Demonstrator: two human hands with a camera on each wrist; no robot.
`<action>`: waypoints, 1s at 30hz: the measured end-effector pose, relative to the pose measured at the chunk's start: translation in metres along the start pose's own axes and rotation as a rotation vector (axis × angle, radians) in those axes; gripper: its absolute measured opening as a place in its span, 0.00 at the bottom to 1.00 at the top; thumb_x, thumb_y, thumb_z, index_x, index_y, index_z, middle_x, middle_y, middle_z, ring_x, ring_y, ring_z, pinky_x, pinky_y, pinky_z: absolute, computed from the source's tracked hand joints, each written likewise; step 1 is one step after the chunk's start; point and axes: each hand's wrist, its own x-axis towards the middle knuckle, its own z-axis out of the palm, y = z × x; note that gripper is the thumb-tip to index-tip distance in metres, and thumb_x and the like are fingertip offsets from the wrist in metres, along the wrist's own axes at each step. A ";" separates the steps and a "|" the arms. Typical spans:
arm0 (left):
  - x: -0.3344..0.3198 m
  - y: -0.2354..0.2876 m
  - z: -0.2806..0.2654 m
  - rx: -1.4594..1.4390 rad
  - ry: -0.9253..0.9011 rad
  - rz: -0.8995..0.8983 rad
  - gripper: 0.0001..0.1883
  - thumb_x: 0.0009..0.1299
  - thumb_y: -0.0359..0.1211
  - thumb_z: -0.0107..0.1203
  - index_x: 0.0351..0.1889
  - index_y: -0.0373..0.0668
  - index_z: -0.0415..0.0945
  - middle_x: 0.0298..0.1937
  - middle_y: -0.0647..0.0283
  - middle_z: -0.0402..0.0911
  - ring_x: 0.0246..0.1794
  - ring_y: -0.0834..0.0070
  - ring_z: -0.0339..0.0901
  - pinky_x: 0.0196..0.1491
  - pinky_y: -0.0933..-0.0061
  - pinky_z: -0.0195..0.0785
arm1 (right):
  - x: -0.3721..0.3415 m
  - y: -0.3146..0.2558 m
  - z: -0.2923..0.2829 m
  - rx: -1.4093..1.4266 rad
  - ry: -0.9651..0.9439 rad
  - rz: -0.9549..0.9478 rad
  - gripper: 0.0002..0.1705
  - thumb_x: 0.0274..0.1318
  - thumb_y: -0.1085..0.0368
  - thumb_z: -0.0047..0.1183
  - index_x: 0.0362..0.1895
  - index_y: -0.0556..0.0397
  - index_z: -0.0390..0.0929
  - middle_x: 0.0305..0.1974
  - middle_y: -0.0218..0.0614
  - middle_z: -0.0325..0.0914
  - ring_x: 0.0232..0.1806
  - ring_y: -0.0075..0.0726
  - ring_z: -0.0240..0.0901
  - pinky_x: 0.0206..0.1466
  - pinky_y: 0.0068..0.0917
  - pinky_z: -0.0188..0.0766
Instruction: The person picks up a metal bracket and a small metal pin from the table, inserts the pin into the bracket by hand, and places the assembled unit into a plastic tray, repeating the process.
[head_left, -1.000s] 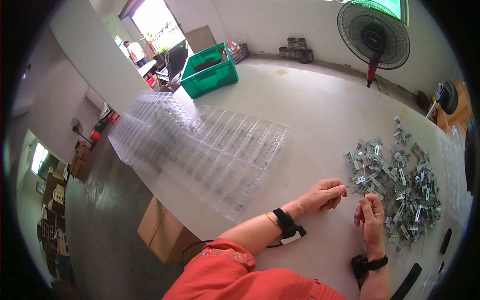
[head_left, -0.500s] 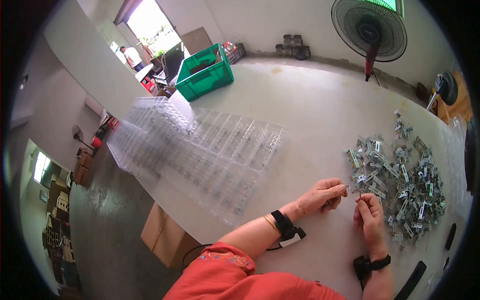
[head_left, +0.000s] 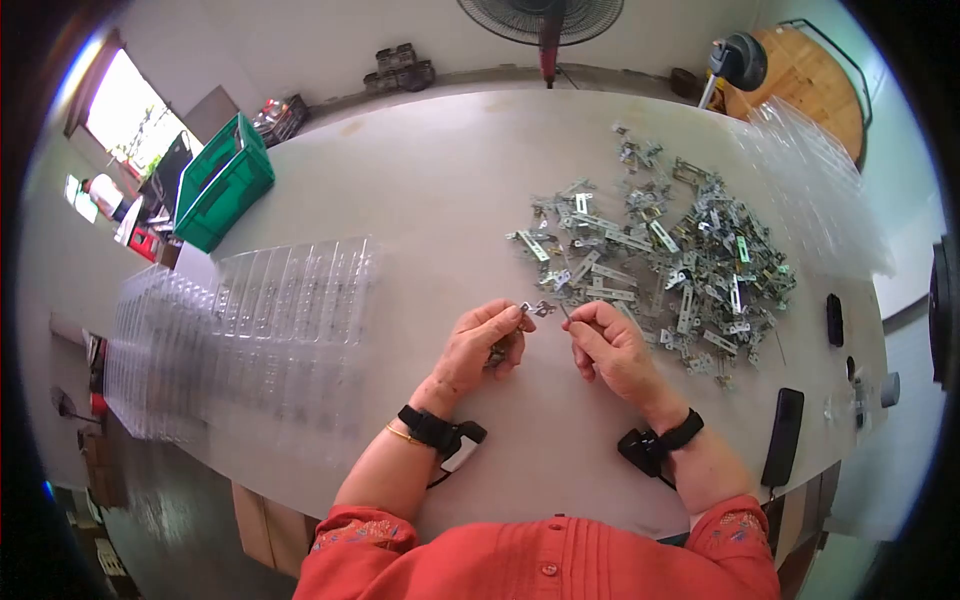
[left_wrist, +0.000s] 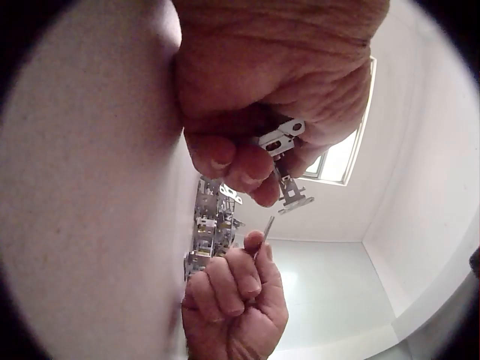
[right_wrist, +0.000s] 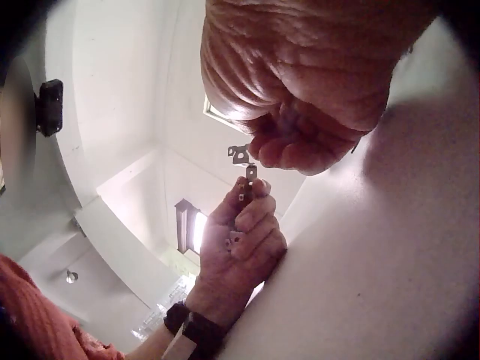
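Table (head_left: 440,200); curled L hand (head_left: 476,348) w/ bracket (left_wrist: 282,135)

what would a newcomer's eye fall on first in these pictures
Most likely the heap of metal parts, spread over the right side of the table in the head view. Next come the hands at its near left: the left hand holds a bracket, the right hand pinches a thin rod. Clear trays lie at left, with a green bin beyond.

Counts: I see one left hand (head_left: 472,348), one right hand (head_left: 612,350), one thin rod (left_wrist: 268,228), one metal-parts heap (head_left: 705,262), one green crate (head_left: 232,203).
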 end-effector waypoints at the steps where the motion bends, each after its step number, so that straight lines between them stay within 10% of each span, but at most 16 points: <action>1: 0.000 0.001 0.001 0.016 0.019 0.004 0.19 0.79 0.46 0.47 0.40 0.38 0.76 0.16 0.64 0.71 0.10 0.81 0.61 0.16 0.80 0.51 | -0.001 -0.002 0.001 0.002 0.013 -0.003 0.06 0.72 0.62 0.49 0.45 0.50 0.73 0.25 0.22 0.70 0.21 0.15 0.64 0.23 0.17 0.62; 30: -0.001 0.000 0.005 0.121 0.066 0.023 0.19 0.79 0.47 0.49 0.39 0.40 0.76 0.16 0.67 0.70 0.11 0.83 0.59 0.17 0.81 0.50 | -0.005 -0.007 0.005 -0.033 -0.005 0.045 0.06 0.70 0.63 0.51 0.41 0.51 0.73 0.22 0.22 0.69 0.19 0.14 0.63 0.21 0.17 0.60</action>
